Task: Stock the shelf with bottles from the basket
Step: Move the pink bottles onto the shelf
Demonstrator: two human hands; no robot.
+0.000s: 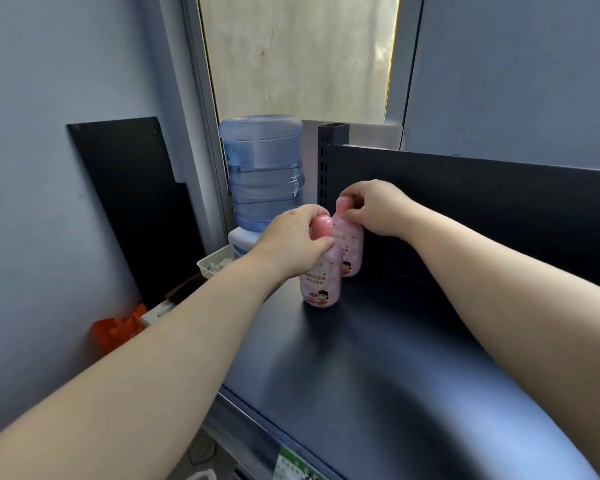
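Two pink bottles stand upright at the far left end of the dark shelf [378,341]. My left hand [288,242] grips the front pink bottle [321,285] round its pink cap and neck. My right hand [374,209] pinches the cap of the rear pink bottle [352,249], which stands just behind and to the right, close to the shelf's back panel. The two bottles almost touch. Both carry a label with a cartoon figure. The basket is not in view.
A blue water jug [262,171] sits on a dispenser left of the shelf upright [324,168]. A white tray [215,265] and an orange object [116,329] lie lower left. A black board [132,202] leans on the wall. The shelf's back panel [482,209] rises behind the bottles.
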